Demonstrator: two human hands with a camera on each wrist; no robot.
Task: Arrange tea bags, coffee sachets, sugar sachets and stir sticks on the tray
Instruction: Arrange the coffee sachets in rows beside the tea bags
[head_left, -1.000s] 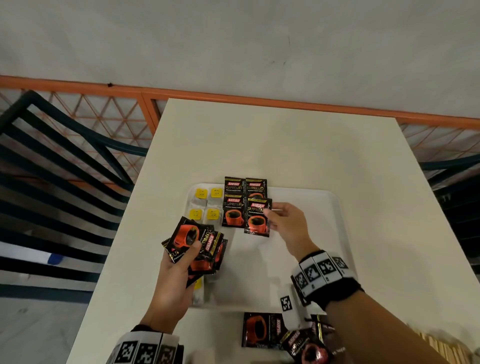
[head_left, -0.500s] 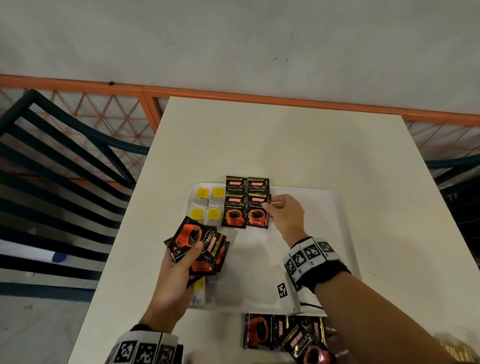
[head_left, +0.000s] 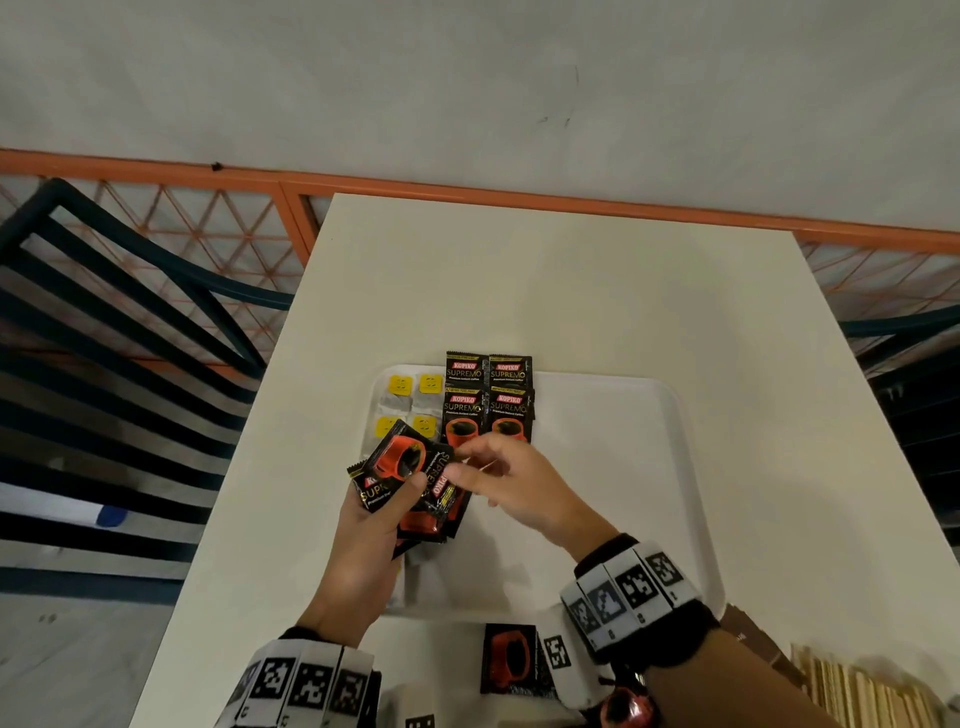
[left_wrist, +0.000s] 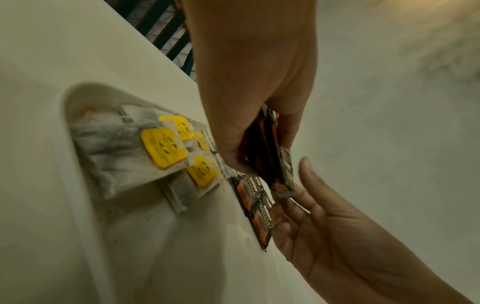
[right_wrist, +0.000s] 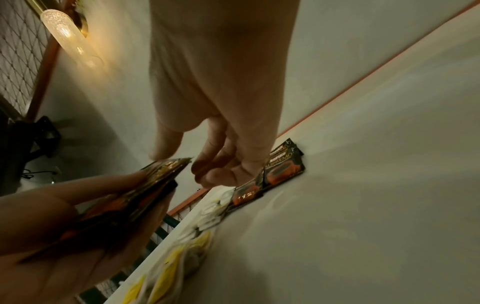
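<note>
On the white tray (head_left: 623, 441), tea bags (head_left: 410, 400) with yellow tags fill the far left corner. Beside them lie black-and-orange coffee sachets (head_left: 488, 400) in two columns. My left hand (head_left: 410, 488) grips a fanned bundle of coffee sachets (head_left: 400, 462) above the tray's left side. My right hand (head_left: 467, 462) has come up to the bundle; its thumb and fingertips pinch the end of one sachet. In the left wrist view, the right hand's fingers (left_wrist: 293, 197) lie under the bundle's (left_wrist: 270, 156) lower corner. The right wrist view has the thumb (right_wrist: 161, 152) on the bundle's top edge.
One more coffee sachet (head_left: 509, 660) lies on the table in front of the tray. Wooden stir sticks (head_left: 857, 691) lie at the lower right. A dark slatted chair (head_left: 130, 322) and an orange railing (head_left: 467, 192) border the white table (head_left: 571, 286).
My right hand laid a sachet on the tray's right column, then came back left to the bundle in my left hand. The left hand rose slightly.
</note>
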